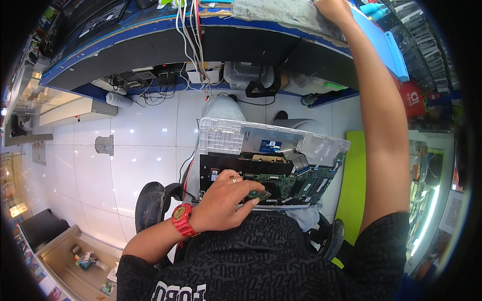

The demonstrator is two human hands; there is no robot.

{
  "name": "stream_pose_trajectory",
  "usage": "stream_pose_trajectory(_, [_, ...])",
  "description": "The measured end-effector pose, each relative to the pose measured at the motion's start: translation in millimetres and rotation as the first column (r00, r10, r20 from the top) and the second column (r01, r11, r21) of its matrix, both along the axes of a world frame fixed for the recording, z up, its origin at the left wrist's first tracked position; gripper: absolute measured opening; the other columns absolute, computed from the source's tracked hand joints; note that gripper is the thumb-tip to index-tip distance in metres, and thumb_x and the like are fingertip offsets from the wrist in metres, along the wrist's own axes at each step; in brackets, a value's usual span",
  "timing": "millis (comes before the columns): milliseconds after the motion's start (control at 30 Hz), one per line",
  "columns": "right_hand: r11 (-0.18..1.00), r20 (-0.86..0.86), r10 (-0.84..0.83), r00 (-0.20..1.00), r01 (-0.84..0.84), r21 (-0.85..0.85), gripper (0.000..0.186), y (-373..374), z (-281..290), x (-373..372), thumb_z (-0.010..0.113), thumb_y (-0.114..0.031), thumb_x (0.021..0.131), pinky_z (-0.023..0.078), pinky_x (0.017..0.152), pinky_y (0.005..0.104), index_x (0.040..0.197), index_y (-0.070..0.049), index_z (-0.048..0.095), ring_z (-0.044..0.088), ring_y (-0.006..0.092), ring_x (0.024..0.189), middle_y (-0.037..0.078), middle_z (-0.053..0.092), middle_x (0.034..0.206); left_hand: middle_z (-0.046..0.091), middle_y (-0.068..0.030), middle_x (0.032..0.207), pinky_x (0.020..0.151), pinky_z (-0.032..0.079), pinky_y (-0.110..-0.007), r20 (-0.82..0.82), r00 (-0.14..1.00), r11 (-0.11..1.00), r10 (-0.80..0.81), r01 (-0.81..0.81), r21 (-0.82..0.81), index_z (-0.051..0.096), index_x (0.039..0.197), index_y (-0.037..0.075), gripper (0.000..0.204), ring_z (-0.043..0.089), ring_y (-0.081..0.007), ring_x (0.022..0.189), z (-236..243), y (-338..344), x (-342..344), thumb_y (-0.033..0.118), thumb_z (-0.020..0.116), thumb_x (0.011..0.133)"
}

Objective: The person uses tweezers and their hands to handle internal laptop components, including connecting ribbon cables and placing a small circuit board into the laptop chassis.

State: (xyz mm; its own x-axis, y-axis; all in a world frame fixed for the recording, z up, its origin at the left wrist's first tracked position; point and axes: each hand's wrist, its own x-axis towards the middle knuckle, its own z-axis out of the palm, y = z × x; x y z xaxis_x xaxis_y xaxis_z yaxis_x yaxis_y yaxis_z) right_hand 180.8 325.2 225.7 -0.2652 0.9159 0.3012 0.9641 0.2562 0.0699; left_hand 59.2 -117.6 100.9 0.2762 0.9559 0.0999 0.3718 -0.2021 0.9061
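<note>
An opened laptop base [321,143] lies across my lap, its silver shell, black parts and green circuit boards showing. Over its near edge is my left hand [226,201], with a red watch [184,219] on the wrist and a ring on one finger. Its thumb and forefinger pinch a small green circuit board [262,194] just above the laptop's near parts. My right arm stretches far forward, and my right hand [332,9] is at the workbench top, cut by the upper edge of view. The fingers there look curled; what they hold, if anything, is hidden.
The workbench [281,15] spans the far side, with white and red cables [193,45] hanging over its edge. A blue box [386,52] is beside my right forearm. Chair armrests [149,204] flank me. Boxes and cables sit under the bench, and an open drawer [65,261] is at near left.
</note>
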Motion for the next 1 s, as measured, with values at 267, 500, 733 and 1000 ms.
stream_pose_trajectory(267, [0.985, -0.087, 0.101, 0.991, -0.088, 0.150, 0.022, -5, -9, 11, 0.058, -0.013, 0.096, 0.055, 0.083, 0.0512, 0.112, -0.003, 0.070, 0.072, 0.0428, 0.095, 0.025, 0.072, 0.102, 0.065, -0.0073, 0.077, 0.097, 0.044, -0.040, -0.012, 1.000, 0.999, -0.008, 0.009, 0.045, 0.075, 0.114, 0.006, 0.026, 0.059, -0.0245, 0.076, 0, 2, 3, 0.014, 0.079, 0.090])
stream_pose_trajectory(500, [0.829, -0.348, 0.517, 0.783, -0.356, 0.431, 0.015, 10, -39, 49, 0.054, -0.005, 0.100, 0.053, 0.078, 0.0503, 0.109, 0.006, 0.061, 0.069, 0.0440, 0.086, 0.028, 0.067, 0.089, 0.064, -0.0088, 0.080, 0.094, 0.046, -0.040, 0.001, 1.000, 1.000, 0.025, -0.025, 0.007, 0.073, 0.116, 0.005, 0.029, 0.060, -0.0272, 0.080, 1, 2, -1, 0.014, 0.079, 0.089])
stream_pose_trajectory(733, [0.707, -0.513, 0.609, 0.605, -0.707, 0.005, 0.022, -242, -25, 110, 0.066, 0.002, 0.098, 0.051, 0.069, 0.0354, 0.120, -0.003, 0.067, 0.066, 0.0227, 0.080, 0.011, 0.068, 0.095, 0.073, -0.0119, 0.106, 0.096, 0.048, -0.044, 0.120, 0.993, 0.993, -0.009, 0.023, -0.118, 0.070, 0.120, 0.004, 0.030, 0.067, -0.0313, 0.096, -8, 2, -10, 0.014, 0.075, 0.092])
stream_pose_trajectory(1000, [0.416, -0.244, 0.850, 0.466, -0.880, -0.231, 0.029, -330, -67, 134, 0.070, -0.014, 0.077, 0.043, 0.065, 0.0363, 0.105, -0.008, 0.072, 0.058, 0.0212, 0.076, 0.003, 0.062, 0.087, 0.072, -0.0100, 0.100, 0.100, 0.045, -0.042, 0.154, 0.960, 0.957, -0.233, 0.255, -0.141, 0.068, 0.130, 0.006, 0.030, 0.065, -0.0278, 0.095, -6, 14, -26, 0.009, 0.065, 0.101])
